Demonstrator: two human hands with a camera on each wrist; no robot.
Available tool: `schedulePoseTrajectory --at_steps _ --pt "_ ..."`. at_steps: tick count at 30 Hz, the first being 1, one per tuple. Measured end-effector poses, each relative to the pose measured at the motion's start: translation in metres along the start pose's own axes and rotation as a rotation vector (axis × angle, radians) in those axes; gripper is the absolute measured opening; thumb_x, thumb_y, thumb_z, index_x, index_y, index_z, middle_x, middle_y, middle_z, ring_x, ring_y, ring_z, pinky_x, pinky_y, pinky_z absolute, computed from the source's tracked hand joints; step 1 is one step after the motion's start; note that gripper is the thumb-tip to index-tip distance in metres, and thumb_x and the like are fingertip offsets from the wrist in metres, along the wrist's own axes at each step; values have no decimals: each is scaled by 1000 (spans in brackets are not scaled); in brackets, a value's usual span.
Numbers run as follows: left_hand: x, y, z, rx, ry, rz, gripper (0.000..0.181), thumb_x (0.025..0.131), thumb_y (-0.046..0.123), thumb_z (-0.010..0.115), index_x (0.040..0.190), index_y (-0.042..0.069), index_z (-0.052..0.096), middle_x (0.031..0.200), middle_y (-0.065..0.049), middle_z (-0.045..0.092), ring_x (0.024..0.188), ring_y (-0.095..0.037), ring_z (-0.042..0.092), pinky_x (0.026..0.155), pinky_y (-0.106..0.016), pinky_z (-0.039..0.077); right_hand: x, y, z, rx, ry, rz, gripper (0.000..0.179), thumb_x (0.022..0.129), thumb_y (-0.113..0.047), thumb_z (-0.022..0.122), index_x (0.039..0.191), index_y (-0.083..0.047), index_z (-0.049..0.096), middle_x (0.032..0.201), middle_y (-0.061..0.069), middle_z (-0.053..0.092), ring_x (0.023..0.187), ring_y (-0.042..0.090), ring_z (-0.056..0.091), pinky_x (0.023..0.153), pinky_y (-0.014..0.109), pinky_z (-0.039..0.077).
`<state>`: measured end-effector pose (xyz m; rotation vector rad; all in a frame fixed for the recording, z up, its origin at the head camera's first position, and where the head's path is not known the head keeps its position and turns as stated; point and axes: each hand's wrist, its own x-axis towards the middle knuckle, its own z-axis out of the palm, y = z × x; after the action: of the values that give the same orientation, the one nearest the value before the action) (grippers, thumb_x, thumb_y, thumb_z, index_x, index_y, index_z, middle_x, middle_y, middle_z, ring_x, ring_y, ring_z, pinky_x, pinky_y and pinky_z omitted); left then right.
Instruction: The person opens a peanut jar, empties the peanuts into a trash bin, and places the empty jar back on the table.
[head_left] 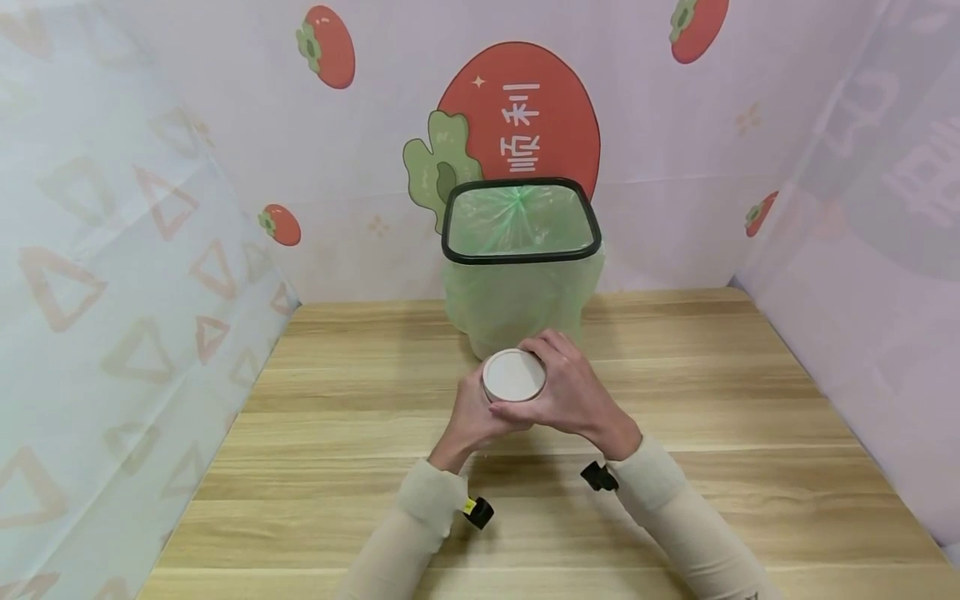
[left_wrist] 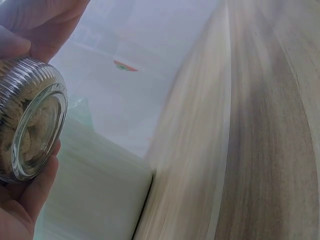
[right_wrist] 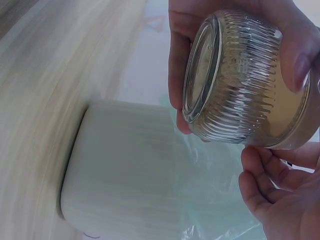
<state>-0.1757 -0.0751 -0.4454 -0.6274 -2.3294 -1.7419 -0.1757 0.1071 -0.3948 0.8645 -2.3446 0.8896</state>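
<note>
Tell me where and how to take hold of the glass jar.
Grip the glass jar round its ribbed side wall, below the pale round top, coming from the left, where the left hand holds it. The wall is curved and its ribs should help against slipping; the jar is upright, and the right hand curls around the top.

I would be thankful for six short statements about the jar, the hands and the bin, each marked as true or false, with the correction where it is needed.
1. A bin with a green bag stands on the table. True.
2. The bag's opening is edged in white. False: a black rim edges it.
3. The left hand and right hand both hold one glass jar. True.
4. The jar rests on the table. False: it is held above it.
5. The jar's glass side is smooth. False: it is ribbed.
6. A pale lid covers the jar. True.
</note>
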Motion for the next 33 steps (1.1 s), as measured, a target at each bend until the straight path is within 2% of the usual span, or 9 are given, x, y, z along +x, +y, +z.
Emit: schedulePoseTrajectory --at_steps 10,22,33 --pt "0 1 -2 58 6 21 84 60 10 96 136 -2 62 121 -21 74 111 -33 71 97 -40 59 3 -1 -2 10 9 -27 73 62 -54 97 107 -3 72 101 6 66 94 19 62 77 36 58" --pt "-1 1 -4 39 -9 44 82 61 10 95 136 -1 63 124 -20 74 112 -33 71 98 -39 59 3 -2 -3 34 -16 -15 71 63 -54 97 108 -5 73 103 5 67 96 18 62 78 35 58" --pt "0 0 -4 17 -26 42 81 62 9 95 136 0 63 124 -18 74 112 -31 71 99 -37 59 4 2 -1 80 -7 -27 70 62 -54 97 107 -7 74 101 2 67 94 16 62 76 32 57"
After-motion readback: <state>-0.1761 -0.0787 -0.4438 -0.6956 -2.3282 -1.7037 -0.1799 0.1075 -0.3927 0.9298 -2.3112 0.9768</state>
